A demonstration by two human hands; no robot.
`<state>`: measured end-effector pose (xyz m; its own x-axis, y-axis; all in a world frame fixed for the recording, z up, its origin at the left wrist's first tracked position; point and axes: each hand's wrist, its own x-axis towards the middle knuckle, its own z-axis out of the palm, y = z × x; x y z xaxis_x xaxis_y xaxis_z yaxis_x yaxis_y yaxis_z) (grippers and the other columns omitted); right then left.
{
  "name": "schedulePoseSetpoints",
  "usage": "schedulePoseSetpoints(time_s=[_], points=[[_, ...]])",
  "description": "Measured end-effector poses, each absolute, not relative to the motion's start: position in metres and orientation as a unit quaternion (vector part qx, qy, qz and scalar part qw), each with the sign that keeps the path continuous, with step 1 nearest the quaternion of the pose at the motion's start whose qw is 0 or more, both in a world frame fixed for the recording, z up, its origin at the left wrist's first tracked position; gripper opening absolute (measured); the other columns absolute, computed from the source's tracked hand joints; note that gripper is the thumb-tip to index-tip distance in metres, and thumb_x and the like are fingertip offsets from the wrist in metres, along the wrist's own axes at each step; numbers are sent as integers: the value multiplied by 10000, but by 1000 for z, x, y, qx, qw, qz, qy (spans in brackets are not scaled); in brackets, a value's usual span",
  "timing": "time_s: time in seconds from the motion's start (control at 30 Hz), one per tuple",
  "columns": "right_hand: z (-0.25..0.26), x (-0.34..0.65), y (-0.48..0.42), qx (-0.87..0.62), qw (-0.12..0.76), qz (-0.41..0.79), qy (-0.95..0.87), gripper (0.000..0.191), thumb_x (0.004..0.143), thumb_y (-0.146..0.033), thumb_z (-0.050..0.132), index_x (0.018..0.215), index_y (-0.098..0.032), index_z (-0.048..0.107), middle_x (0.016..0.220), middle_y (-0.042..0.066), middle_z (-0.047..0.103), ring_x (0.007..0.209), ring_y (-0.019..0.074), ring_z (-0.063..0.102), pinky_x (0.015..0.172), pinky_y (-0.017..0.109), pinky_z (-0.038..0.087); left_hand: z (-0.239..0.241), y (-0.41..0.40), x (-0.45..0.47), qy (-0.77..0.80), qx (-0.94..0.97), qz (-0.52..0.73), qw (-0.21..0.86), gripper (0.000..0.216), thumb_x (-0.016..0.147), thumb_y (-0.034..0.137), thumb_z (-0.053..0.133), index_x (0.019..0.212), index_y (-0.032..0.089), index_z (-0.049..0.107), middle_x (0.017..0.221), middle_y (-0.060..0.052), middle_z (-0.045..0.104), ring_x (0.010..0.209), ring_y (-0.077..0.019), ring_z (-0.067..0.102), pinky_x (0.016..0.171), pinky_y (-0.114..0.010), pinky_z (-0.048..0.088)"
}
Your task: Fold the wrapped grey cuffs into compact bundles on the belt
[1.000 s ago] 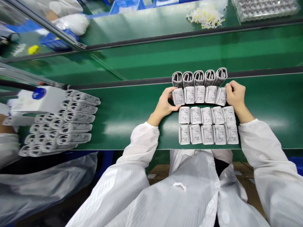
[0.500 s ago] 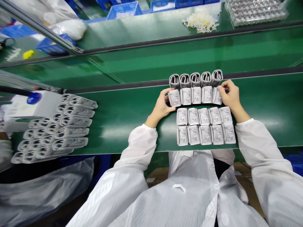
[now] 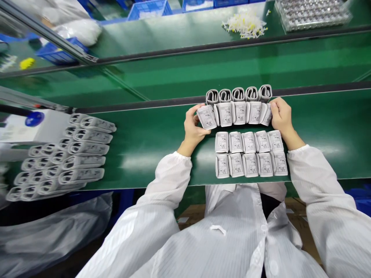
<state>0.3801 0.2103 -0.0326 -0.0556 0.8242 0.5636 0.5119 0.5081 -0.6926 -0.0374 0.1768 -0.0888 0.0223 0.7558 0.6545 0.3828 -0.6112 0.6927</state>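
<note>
A row of folded printed paper leaflets (image 3: 240,113) is pressed together from its two ends and bows slightly, the left end tilted outward. My left hand (image 3: 193,128) is closed on the left end, thumb below and fingers above. At the right end my right hand (image 3: 281,117) grips the last leaflet, its thumb on the near face. Behind stands another row of rolled leaflets (image 3: 238,94), their coiled ends showing. Nearer to me, two more rows of folded leaflets (image 3: 249,142) lie side by side on the green work surface (image 3: 156,150).
Many rolled leaflets (image 3: 84,148) are stacked at the left beside a white box (image 3: 49,125). On the raised shelf lie a heap of small white and yellow parts (image 3: 245,26), a clear tray (image 3: 314,15) and blue bins (image 3: 149,9). Another person's sleeve (image 3: 63,11) shows top left.
The held row has tilted and come up slightly, its left end swinging outward with my left hand. My right hand has closed further around the right end. The nearer rows stay put.
</note>
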Motion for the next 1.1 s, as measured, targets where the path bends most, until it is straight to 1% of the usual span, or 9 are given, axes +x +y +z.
schedulePoseSetpoints(time_s=[0.1,0.2,0.43,0.6,0.7,0.8,0.9,1.0,1.1], points=[[-35,381,212,-469,504,158,-708,681,1128,-900,384,878,-299,585,858,62,634,822,277,609,818,487,501,-90,177,-38,414,692,567,166,1245,671,1009,946,1608,311,517,1600,-190,649,1526,-435,721,1228,-611,656],[-35,381,212,-472,501,155,-709,689,1124,-910,371,886,-301,588,856,59,639,825,278,620,817,483,503,-90,177,-38,422,684,571,165,1268,638,1036,941,1591,305,532,1585,-192,662,1512,-433,734,1223,-603,664],[-34,381,211,-472,499,155,-710,695,1119,-916,367,889,-302,596,853,62,648,822,282,631,808,480,500,-91,177,-38,413,694,569,153,1298,658,1101,856,1630,315,505,1591,-201,658,1500,-434,744,1202,-599,678],[-33,381,211,-465,498,159,-715,672,1134,-880,379,899,-295,612,867,64,660,836,280,642,830,485,515,-94,179,-39,396,687,589,156,1326,607,1116,862,1633,359,497,1599,-180,652,1520,-442,735,1225,-610,668],[-33,382,211,-463,497,158,-717,666,1140,-868,381,901,-292,615,873,68,666,842,283,650,828,485,516,-95,180,-40,401,686,586,159,1341,594,1119,866,1632,356,493,1607,-181,647,1542,-450,720,1232,-608,660],[-32,381,210,-466,497,157,-715,665,1139,-867,382,894,-292,610,858,65,653,825,280,638,816,480,510,-95,180,-41,406,695,570,167,1262,676,1038,916,1640,349,483,1619,-180,638,1547,-440,715,1228,-603,658],[-31,380,210,-477,497,157,-707,650,1125,-870,423,873,-295,593,835,53,636,806,271,613,811,477,505,-92,180,-38,403,703,557,184,1152,750,930,961,1625,341,498,1620,-166,642,1542,-418,721,1220,-571,663],[-30,379,211,-483,498,156,-703,639,1109,-870,473,845,-296,572,821,46,631,800,264,598,813,476,502,-87,178,-34,408,711,527,226,1070,778,828,995,1595,316,531,1609,-159,663,1494,-384,753,1166,-501,694],[-30,379,211,-486,498,147,-702,642,1108,-869,475,829,-297,559,809,40,622,794,258,589,807,472,491,-81,175,-31,416,721,490,259,1038,788,721,1018,1605,297,538,1638,-170,663,1437,-357,785,1102,-454,719]])
